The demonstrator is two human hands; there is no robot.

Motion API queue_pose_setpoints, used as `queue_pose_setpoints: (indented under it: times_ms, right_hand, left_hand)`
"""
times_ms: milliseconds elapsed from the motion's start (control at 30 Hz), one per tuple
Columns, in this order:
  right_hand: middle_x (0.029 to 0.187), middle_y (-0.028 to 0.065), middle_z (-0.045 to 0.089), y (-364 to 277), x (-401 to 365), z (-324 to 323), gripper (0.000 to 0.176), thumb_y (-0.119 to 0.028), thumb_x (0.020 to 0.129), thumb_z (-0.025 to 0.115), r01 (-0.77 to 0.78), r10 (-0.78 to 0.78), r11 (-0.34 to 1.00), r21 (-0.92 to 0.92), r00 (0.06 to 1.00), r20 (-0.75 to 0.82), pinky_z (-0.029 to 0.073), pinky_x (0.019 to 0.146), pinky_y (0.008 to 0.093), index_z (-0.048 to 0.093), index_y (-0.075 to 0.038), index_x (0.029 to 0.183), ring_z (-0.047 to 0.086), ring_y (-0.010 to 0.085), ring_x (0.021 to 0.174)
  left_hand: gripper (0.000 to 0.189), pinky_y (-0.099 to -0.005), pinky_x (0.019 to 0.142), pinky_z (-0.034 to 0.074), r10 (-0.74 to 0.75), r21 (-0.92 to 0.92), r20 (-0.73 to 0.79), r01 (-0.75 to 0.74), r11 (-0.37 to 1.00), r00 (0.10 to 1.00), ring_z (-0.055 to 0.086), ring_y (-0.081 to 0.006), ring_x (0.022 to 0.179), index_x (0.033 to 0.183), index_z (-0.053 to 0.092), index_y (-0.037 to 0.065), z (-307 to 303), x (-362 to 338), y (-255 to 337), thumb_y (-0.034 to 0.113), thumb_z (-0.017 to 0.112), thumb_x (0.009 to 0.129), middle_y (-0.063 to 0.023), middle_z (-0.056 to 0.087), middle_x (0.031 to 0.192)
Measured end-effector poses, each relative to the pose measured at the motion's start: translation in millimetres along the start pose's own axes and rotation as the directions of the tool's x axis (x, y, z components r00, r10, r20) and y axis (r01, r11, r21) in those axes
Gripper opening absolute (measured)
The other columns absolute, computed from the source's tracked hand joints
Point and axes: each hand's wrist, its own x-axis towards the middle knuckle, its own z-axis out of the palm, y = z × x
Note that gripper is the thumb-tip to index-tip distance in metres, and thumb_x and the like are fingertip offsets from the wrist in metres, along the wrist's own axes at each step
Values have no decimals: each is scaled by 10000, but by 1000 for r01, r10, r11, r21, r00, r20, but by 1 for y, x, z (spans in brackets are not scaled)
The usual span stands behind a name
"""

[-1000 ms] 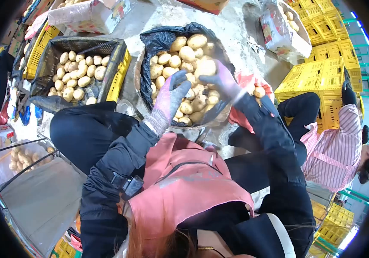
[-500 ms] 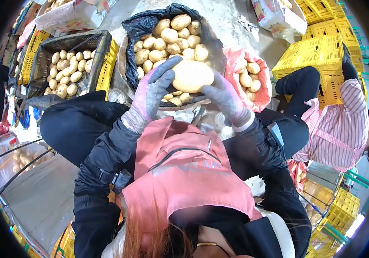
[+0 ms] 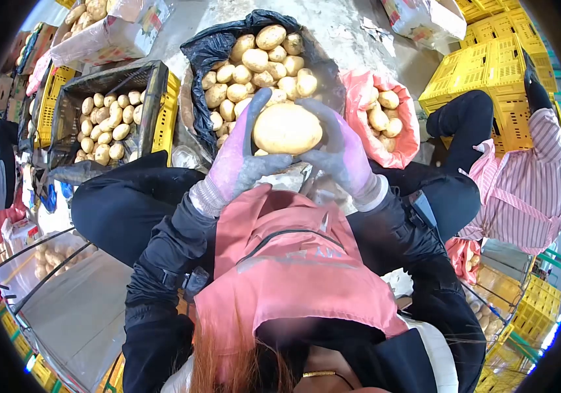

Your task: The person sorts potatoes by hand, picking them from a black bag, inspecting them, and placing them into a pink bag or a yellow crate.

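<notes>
1 potato (image 3: pixel 287 129) lies between the left hand (image 3: pixel 233 158) and right hand (image 3: pixel 347 152), long axis running crosswise between them; both grip it, equally near.

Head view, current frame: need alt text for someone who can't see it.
A gloved left hand and right hand hold one large potato between them. Beyond it, a black plastic liner holds many potatoes, with more in a dark crate to the left and a pink bag to the right.
</notes>
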Motion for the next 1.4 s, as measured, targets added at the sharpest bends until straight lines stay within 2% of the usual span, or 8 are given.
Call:
queue_pose_setpoints:
  times_ms: [500,733,800,933,1133,1200,1267,1400]
  right_hand:
    - [1440,114,460,-7,2,10,795,-28,754,795,-119,126,976,180,992,-26,387,1093,340,408,-3,1447,454,199,1312]
    - [1425,129,467,-6,-4,13,788,-27,725,790,-122,144,939,320,989,-45,384,1088,361,431,25,1424,456,219,1313]
    - [1416,128,487,-9,-4,9,766,-12,720,786,48,-46,975,-216,999,16,389,1083,364,455,22,1410,477,230,1300]
    - [1344,145,573,20,-12,9,692,-205,769,807,143,-123,889,-435,990,75,424,1046,378,517,-38,1374,523,230,1268]
    - [1304,112,573,36,-7,18,560,-74,893,681,-227,242,958,173,968,-72,458,998,327,459,-4,1402,572,181,1143]
    - [1274,120,582,27,2,10,462,-111,958,597,-287,310,936,204,946,-91,472,941,289,463,17,1381,583,163,1093]
    - [1245,124,596,54,3,-1,432,-106,965,583,-213,264,940,266,949,-174,472,932,284,481,9,1368,586,155,1075]
    - [1153,92,637,88,17,-12,411,-110,949,602,-282,361,905,318,905,-224,489,807,242,520,3,1336,612,137,944]
  left_hand:
    - [906,-366,1093,391,50,76,34,-52,996,998,442,-233,1333,1454,353,24,-4,0,6,89,842,694,-135,448,1433]
    - [572,-321,1042,433,-271,-509,121,295,809,955,518,-182,1226,1376,478,20,-11,3,13,143,721,873,-93,535,1331]
    - [479,-311,1024,447,-354,-615,120,350,707,927,540,-173,1193,1350,510,21,-11,6,10,176,673,928,-90,567,1288]
    - [419,-302,1004,449,-404,-330,186,444,833,896,549,-145,1160,1330,518,24,-2,1,-3,228,610,976,-62,591,1241]
    - [528,-370,997,475,-475,-583,124,451,676,871,593,-200,1140,1355,487,33,-7,-14,-43,311,649,936,-112,596,1253]
    - [578,-354,896,543,-427,-897,34,216,385,903,621,-199,1089,1337,503,57,-32,-1,-63,369,701,893,-83,618,1214]
    - [552,-386,901,556,-345,-804,-332,-72,591,878,629,-246,1092,1314,513,62,-78,9,-78,396,671,904,-97,623,1227]
    - [576,-446,942,541,-316,-841,-488,-535,-80,814,589,-323,1164,1310,511,3,-154,-4,-45,402,619,910,-190,587,1288]
